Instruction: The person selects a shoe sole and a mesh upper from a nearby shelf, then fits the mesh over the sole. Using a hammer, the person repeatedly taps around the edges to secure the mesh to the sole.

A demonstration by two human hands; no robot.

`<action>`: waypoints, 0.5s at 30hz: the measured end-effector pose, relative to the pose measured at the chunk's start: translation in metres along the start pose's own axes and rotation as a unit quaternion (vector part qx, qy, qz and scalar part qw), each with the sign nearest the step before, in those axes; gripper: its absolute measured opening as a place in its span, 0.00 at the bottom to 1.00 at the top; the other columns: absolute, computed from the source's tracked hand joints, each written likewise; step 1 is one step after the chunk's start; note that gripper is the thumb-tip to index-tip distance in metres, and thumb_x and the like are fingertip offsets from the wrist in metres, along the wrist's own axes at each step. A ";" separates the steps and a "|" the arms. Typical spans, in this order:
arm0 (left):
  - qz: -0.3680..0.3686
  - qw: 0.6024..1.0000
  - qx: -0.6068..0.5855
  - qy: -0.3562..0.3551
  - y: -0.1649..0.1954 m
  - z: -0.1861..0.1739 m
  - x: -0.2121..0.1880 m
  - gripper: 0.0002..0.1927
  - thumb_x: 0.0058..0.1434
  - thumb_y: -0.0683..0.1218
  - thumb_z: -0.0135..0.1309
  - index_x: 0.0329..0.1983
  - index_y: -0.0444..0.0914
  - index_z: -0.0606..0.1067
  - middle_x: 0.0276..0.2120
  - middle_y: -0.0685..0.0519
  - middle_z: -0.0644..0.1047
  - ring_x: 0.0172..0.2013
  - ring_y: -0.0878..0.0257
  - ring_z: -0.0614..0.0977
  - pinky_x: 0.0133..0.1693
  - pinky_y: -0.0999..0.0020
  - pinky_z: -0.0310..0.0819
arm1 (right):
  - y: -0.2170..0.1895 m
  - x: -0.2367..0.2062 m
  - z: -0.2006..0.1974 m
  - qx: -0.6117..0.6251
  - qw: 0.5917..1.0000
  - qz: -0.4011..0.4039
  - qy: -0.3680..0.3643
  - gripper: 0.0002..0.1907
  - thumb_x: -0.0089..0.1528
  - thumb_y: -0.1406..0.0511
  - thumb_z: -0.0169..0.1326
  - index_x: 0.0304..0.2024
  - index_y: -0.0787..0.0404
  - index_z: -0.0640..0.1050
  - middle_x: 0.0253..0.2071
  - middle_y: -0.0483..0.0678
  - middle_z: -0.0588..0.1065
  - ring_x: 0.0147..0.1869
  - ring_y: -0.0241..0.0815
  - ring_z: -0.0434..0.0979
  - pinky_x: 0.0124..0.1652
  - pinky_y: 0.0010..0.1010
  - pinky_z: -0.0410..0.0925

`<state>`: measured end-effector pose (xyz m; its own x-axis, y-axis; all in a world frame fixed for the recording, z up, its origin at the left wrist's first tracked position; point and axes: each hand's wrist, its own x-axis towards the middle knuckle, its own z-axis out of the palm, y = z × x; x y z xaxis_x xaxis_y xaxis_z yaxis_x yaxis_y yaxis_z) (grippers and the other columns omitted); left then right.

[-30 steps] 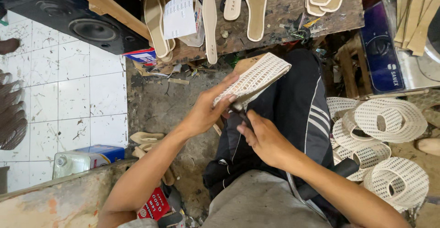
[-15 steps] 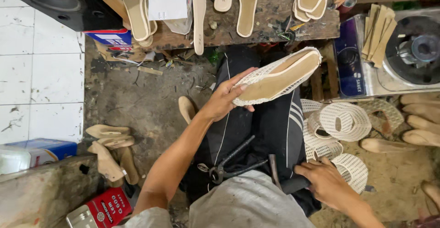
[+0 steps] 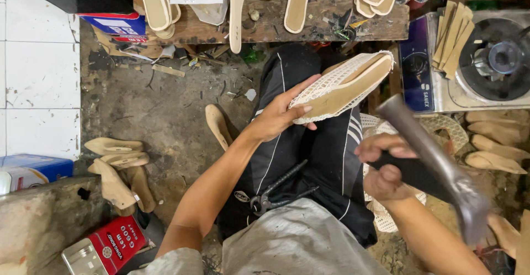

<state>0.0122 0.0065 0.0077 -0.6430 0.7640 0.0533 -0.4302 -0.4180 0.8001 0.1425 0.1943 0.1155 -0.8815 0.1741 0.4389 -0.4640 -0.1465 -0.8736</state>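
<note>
I see the shoe [image 3: 343, 86], sole up with white mesh sides, pinched in my left hand [image 3: 279, 116] fingers above my lap, my right hand [image 3: 385, 164] fingers wrapped tight around a hammer [image 3: 436, 167], pliers [image 3: 276, 192] lying below both on my thigh.

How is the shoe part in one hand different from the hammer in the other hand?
The shoe piece is pale, tan with white netting over it; the hammer is dark and grey. The shoe piece shows sharp, gripped by the left hand over the lap; the hammer looks blurred, held by the right hand nearer the camera. Each sits in one hand.
</note>
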 end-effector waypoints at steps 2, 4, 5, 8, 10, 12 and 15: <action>0.001 1.000 -0.022 0.016 -0.001 -0.003 0.000 0.38 0.70 0.39 0.49 0.80 0.39 0.47 0.71 0.52 0.63 0.57 0.63 0.76 0.50 0.62 0.81 | 0.019 0.004 -0.005 -0.150 0.984 0.079 -0.048 0.12 0.68 0.60 0.59 0.50 0.58 0.75 0.37 0.48 0.74 0.39 0.38 0.74 0.41 0.33 0.71; 0.003 0.999 -0.037 0.021 -0.001 -0.005 -0.001 0.39 0.69 0.37 0.49 0.80 0.40 0.47 0.72 0.54 0.61 0.58 0.63 0.76 0.49 0.62 0.81 | 0.028 0.003 -0.015 -0.420 0.873 0.226 -0.097 0.10 0.65 0.63 0.58 0.47 0.59 0.77 0.31 0.51 0.75 0.33 0.43 0.73 0.35 0.34 0.69; 0.002 0.999 -0.043 0.017 -0.002 -0.005 -0.002 0.39 0.70 0.37 0.49 0.81 0.40 0.47 0.72 0.53 0.62 0.58 0.63 0.75 0.49 0.62 0.81 | 0.028 -0.002 -0.019 -0.429 0.881 0.180 -0.087 0.09 0.65 0.64 0.58 0.45 0.60 0.76 0.31 0.51 0.75 0.32 0.42 0.74 0.35 0.34 0.69; 0.003 0.999 -0.044 0.013 -0.002 -0.007 -0.004 0.39 0.72 0.36 0.50 0.82 0.39 0.48 0.72 0.49 0.64 0.59 0.62 0.76 0.52 0.62 0.81 | 0.031 -0.011 -0.025 -0.322 0.940 0.083 -0.072 0.09 0.66 0.65 0.59 0.45 0.61 0.75 0.32 0.50 0.75 0.33 0.39 0.75 0.36 0.32 0.70; -0.001 0.999 -0.041 0.015 -0.001 -0.008 -0.004 0.40 0.71 0.35 0.51 0.82 0.39 0.48 0.72 0.50 0.63 0.59 0.62 0.75 0.52 0.62 0.80 | 0.037 -0.012 -0.024 -0.076 0.994 0.048 -0.061 0.11 0.70 0.64 0.61 0.49 0.61 0.73 0.35 0.49 0.74 0.38 0.39 0.74 0.42 0.30 0.71; -0.015 0.999 -0.048 0.021 -0.001 -0.008 -0.003 0.41 0.69 0.35 0.51 0.81 0.40 0.47 0.72 0.52 0.61 0.59 0.62 0.75 0.50 0.63 0.80 | 0.043 -0.007 -0.024 -0.301 0.940 0.105 -0.123 0.10 0.65 0.66 0.60 0.43 0.65 0.73 0.32 0.48 0.76 0.32 0.38 0.77 0.34 0.28 0.70; 0.000 0.998 -0.059 0.014 -0.002 -0.008 0.000 0.42 0.68 0.35 0.52 0.81 0.39 0.47 0.71 0.49 0.63 0.60 0.62 0.76 0.50 0.61 0.81 | 0.045 0.001 -0.026 -0.428 0.893 0.025 -0.135 0.10 0.62 0.69 0.59 0.42 0.68 0.74 0.30 0.52 0.74 0.28 0.41 0.75 0.30 0.29 0.67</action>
<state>0.0076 0.0033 0.0012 -0.6602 0.7503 0.0356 -0.5000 -0.4743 0.7246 0.1230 0.2133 0.0710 -0.9419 -0.0702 0.3285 -0.2885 0.6703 -0.6838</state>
